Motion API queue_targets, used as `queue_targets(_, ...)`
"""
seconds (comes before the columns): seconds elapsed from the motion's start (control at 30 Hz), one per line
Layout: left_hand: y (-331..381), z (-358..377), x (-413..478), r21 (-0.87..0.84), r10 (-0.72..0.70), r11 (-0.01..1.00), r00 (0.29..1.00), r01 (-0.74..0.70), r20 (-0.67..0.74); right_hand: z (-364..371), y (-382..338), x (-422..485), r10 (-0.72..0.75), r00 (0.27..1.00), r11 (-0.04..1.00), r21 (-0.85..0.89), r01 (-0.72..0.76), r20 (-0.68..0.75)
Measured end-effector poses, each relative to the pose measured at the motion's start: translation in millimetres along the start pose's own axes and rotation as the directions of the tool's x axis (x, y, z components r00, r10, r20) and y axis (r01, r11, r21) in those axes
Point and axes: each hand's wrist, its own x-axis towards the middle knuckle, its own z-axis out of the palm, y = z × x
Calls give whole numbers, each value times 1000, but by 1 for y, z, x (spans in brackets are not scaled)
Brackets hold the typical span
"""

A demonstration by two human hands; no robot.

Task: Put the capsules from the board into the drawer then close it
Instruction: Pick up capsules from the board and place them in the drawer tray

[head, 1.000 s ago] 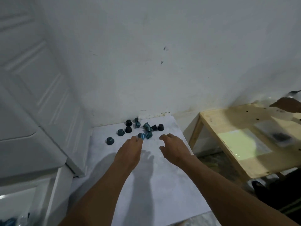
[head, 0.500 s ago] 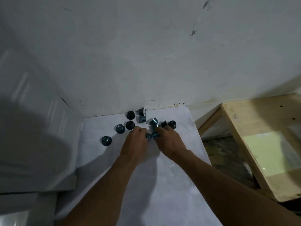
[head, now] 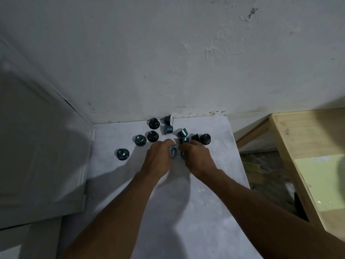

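Wall: rough white plaster wall [head: 168, 53], scuffed and stained along its foot, fills the upper half of the view.
Cabinet: white panelled cabinet front [head: 37, 137] stands on the left and meets the wall at the corner.
Board: flat white rectangular board [head: 196, 212] has its far edge against the wall and its left edge just beside the cabinet. Both forearms reach out over it.
Table: pale wooden table [head: 298, 139] stands to the right of the board, apart from it, with a pale green sheet [head: 317, 184] lying on top.
Left hand: left hand [head: 158, 161] is knuckles up over the far part of the board, its fingers curled round a teal capsule.
Right hand: right hand [head: 197, 159] is just beside the left, its fingers bent down and closed over a second capsule.
Loose capsules: small brimmed metal loose capsules [head: 140, 140], some glossy teal and some near black, are scattered on the far end of the board near the wall. Most sit brim down like tiny hats, and several in the middle lie on their sides.
Outlier: outlying capsule [head: 122, 153], teal and brim down, sits alone to the left.
Wall capsule: foil-faced capsule [head: 169, 119] lies on its side touching the wall, its white face showing.
Held: teal capsule [head: 173, 152] is tilted, showing a printed band. Of the second capsule [head: 182, 154] only a teal edge is visible.
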Motion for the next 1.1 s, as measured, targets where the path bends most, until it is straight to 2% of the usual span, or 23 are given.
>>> queue_targets(0.27, -3, 2, 6, -6, -40, 999, 999, 40, -2, -4, 8, -8, 46, 997, 995, 90, -51, 56)
queue_targets(0.5, -11, 6, 6, 23, -25, 999, 999, 24, 25, 5, 14, -14, 48, 998, 998, 39, -47, -40)
queue_targets(0.83, -13, -8, -9, 91, -32, 995, 999, 33, -10, 5, 4, -29, 144, 989, 977, 154, -147, 28)
queue_targets(1.1, 5, -31, -42, 24, 54, 998, 995, -53, -79, -15, -9, -50, 25, 989, 997, 70, -15, -146)
